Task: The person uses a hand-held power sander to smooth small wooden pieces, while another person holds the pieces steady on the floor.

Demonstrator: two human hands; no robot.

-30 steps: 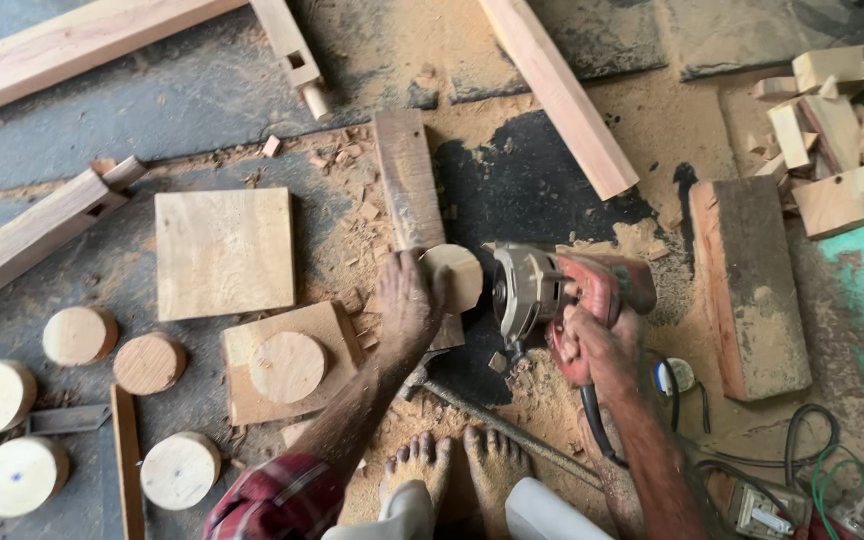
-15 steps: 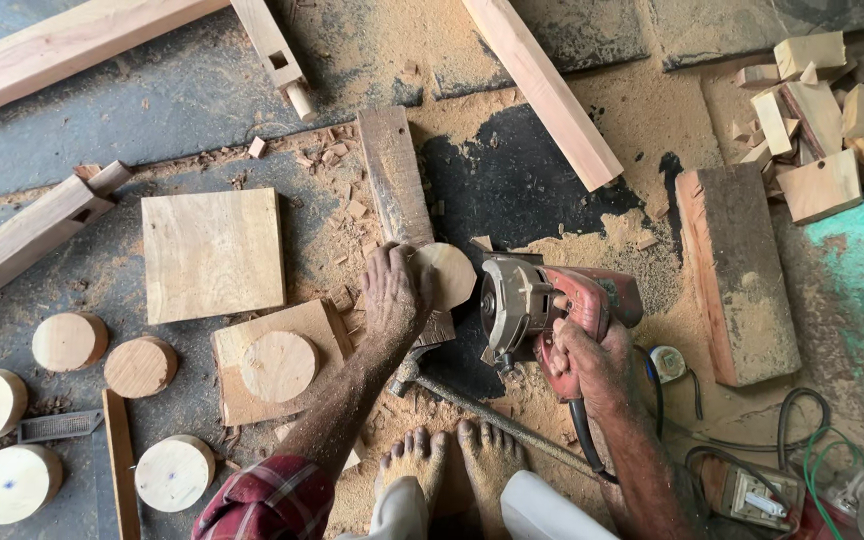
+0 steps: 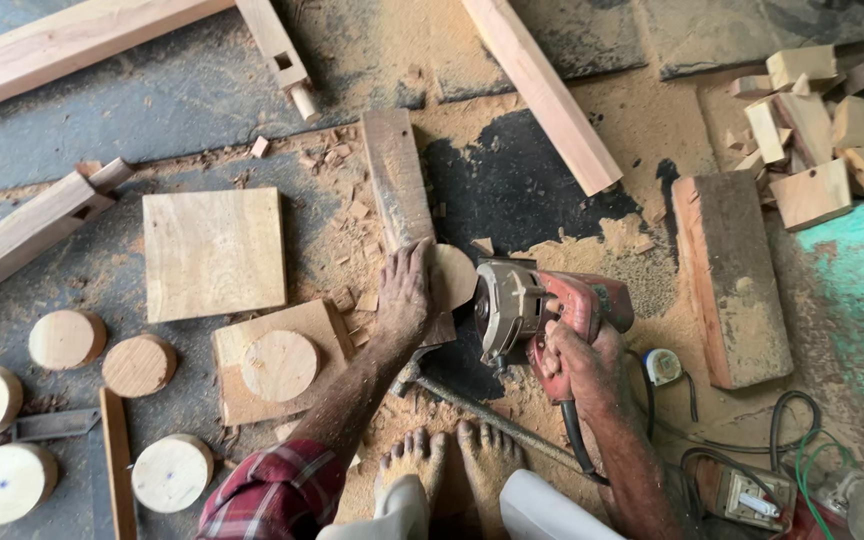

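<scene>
My left hand (image 3: pixel 407 290) presses down on a round wooden disc (image 3: pixel 455 274) that lies on the near end of a dark narrow plank (image 3: pixel 394 180). My right hand (image 3: pixel 577 365) grips the handle of a red and grey power grinder (image 3: pixel 542 305), whose head sits right against the disc's right edge. Its black cord (image 3: pixel 574 448) trails back past my wrist. My bare feet (image 3: pixel 457 455) stand in sawdust just below.
Several wooden discs (image 3: pixel 137 365) lie at left, one on a small board (image 3: pixel 277 360). A square board (image 3: pixel 214 252), long beams (image 3: pixel 542 90), a thick block (image 3: pixel 732 280), offcuts (image 3: pixel 822 120), a metal rod (image 3: pixel 492 420) and a power strip (image 3: pixel 752 495) surround me.
The grinder has moved left, closer to the disc, until it meets its edge. My left hand shifted slightly right over the disc.
</scene>
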